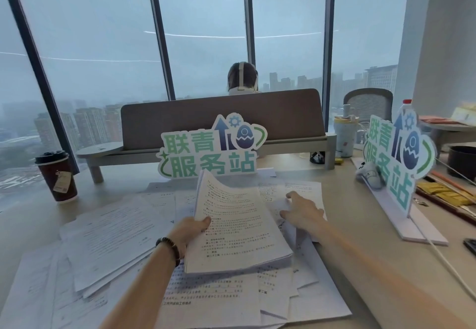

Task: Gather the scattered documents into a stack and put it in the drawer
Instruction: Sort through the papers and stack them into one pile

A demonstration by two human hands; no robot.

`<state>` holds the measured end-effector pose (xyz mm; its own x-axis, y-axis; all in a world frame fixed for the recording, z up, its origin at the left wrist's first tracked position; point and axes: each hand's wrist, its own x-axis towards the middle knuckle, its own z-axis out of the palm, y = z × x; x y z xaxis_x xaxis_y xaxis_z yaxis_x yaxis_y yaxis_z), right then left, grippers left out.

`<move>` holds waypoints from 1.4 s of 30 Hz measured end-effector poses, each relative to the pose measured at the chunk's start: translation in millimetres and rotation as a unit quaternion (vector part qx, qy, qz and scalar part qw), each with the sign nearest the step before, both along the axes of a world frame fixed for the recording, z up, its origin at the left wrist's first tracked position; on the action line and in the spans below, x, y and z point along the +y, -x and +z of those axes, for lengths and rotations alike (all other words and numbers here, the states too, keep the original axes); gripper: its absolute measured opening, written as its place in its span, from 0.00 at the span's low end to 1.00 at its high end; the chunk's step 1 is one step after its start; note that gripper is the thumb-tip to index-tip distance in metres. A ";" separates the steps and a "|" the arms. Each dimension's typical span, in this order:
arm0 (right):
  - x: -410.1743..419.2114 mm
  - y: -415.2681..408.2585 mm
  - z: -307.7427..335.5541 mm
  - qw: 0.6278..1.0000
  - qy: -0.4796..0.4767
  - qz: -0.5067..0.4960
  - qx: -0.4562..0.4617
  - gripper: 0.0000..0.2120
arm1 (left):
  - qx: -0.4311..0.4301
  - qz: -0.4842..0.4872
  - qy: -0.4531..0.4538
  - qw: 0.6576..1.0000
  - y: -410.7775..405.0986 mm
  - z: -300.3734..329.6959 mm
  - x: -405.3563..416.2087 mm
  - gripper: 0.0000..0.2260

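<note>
Fingers (180, 245) hidden under stack (237, 225)

The fingers of the left hand (192, 228) are tucked under the stack of papers (237, 228), so only the thumb shows. The loose sheets (108, 241) run off the bottom and left edges, and their print is too small and blurry to read. A person (242, 77) sits behind the brown screen (221, 117), only the head showing.

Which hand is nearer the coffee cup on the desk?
Left. The left hand holds the paper stack to the right of the coffee cup; the right hand lies farther right.
</note>
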<state>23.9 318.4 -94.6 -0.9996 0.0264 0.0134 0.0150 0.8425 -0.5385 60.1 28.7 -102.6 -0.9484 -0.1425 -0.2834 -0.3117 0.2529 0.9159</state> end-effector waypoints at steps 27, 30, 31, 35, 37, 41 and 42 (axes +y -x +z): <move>7.7 -2.6 13.0 0.960 0.257 -0.046 -0.096 0.39 | -0.004 0.008 -0.066 0.998 -0.3 1.5 2.4 0.12; 7.1 2.0 11.7 0.952 0.289 -0.055 -0.088 0.29 | -0.006 0.009 -0.105 0.994 -0.6 3.7 0.3 0.11; 8.0 5.4 9.9 0.947 0.306 -0.062 -0.075 0.23 | -0.007 0.012 -0.119 0.993 -1.0 5.1 -0.4 0.11; 15.7 16.4 4.8 0.917 0.385 -0.101 -0.015 0.09 | -0.010 0.022 -0.182 0.983 -0.6 8.1 -5.0 0.10; 21.6 21.8 0.9 0.911 0.393 -0.125 0.003 0.09 | -0.012 0.023 -0.201 0.979 -1.0 8.0 -5.4 0.10; 30.2 17.4 4.9 0.924 0.340 -0.168 0.036 0.05 | -0.013 0.021 -0.205 0.978 -2.3 7.2 -3.5 0.11; 32.2 14.1 7.3 0.935 0.304 -0.173 0.054 0.05 | -0.013 0.020 -0.202 0.979 -2.1 7.4 -3.3 0.11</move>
<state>9.8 350.6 -87.3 -0.9235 0.3836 -0.0079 0.1474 0.3355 -0.9304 62.2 25.4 -95.2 -0.9360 -0.0502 -0.3484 -0.3387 -0.1420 0.9301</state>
